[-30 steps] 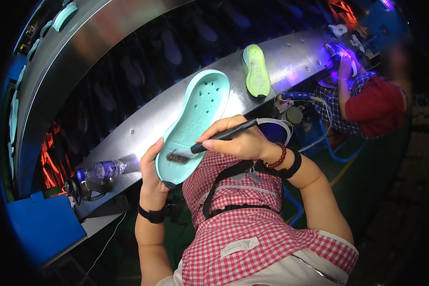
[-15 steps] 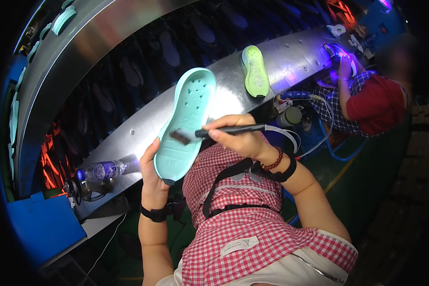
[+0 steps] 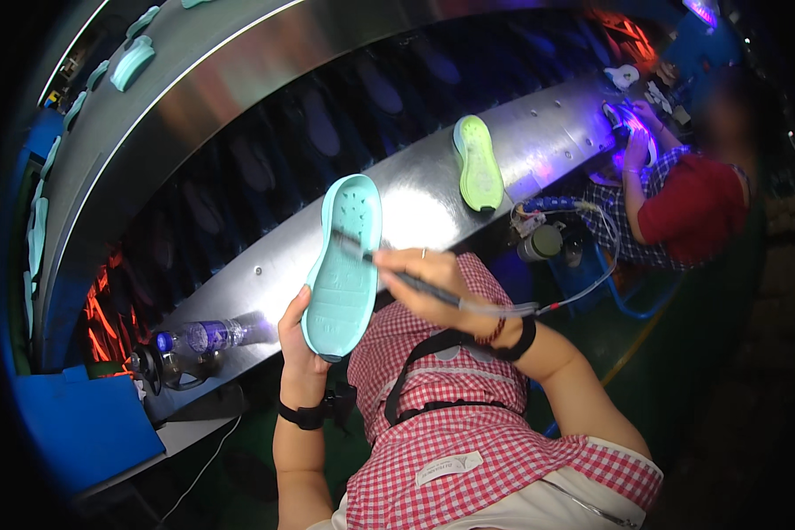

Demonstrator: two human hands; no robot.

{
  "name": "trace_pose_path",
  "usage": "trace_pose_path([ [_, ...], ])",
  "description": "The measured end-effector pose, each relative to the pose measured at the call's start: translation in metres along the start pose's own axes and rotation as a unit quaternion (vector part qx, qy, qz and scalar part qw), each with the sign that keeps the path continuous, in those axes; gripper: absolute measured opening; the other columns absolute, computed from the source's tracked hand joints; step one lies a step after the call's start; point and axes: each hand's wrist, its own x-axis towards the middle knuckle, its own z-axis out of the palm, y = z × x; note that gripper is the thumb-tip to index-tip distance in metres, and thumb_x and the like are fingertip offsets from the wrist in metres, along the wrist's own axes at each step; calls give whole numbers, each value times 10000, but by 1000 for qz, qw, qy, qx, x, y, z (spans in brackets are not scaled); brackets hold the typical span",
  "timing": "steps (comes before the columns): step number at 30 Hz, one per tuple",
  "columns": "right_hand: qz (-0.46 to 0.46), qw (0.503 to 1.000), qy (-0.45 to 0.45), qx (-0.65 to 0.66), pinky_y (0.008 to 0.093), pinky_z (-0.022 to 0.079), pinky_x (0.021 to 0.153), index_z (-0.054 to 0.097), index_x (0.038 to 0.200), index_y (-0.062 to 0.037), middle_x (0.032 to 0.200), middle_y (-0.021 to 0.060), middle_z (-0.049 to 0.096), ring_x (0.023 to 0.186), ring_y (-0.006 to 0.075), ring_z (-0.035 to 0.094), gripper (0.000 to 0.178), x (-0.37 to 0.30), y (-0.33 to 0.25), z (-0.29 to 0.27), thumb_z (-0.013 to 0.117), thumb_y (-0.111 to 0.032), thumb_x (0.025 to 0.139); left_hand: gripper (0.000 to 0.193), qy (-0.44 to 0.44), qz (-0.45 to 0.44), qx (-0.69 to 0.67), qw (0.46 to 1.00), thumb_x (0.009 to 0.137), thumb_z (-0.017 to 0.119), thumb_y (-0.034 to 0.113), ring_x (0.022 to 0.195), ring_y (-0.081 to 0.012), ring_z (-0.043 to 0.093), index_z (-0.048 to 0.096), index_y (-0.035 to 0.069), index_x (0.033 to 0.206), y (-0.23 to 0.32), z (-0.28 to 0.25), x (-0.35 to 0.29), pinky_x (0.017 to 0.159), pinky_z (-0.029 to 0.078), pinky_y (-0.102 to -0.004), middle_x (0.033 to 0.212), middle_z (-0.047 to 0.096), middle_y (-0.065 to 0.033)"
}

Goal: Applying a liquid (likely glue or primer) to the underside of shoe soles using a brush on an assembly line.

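In my left hand (image 3: 300,344) is a turquoise shoe sole (image 3: 340,291), held by its heel end with the hollow inner side facing up. The fingers underneath it are hidden. My right hand (image 3: 424,283) grips a brush (image 3: 415,284) with a dark handle, from which a thin clear tube runs off to the right. The brush's bristles lie against the inside of the sole, just below its holes toward the toe. A yellow-green shoe sole (image 3: 480,168) rests on the metal ledge (image 3: 415,203) beyond my hands.
Along the ledge runs a curved machine with dark slots holding several soles. A plastic bottle (image 3: 212,336) lies at the left, by a blue box (image 3: 88,433). At the right sit a jar (image 3: 541,243) and a co-worker (image 3: 689,203) under purple light. More turquoise soles (image 3: 132,64) line the upper left.
The brush has moved from the middle of the sole up toward its toe end. The sole has shifted slightly lower in view, and the whole scene has dropped a little.
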Motion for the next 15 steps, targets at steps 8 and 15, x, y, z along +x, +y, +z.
trace_pose_path([
  [8,175,868,-86,457,221,465,537,594,959,24,963,248,613,561,115,568,189,-5,-29,-58,564,-82,806,478,16,130,24,991,874,388,283,949,-300,589,438,-67,1195,30,28,-33,857,464,-398,1109,557,-210],
  [15,250,793,34,554,166,309,389,559,997,33,1006,273,591,369,53,367,181,-14,6,-71,477,-62,866,557,-240,328,138,903,907,303,352,1117,-413,464,347,-61,1280,218,50,-58,916,388,-550,1241,450,-244],
])
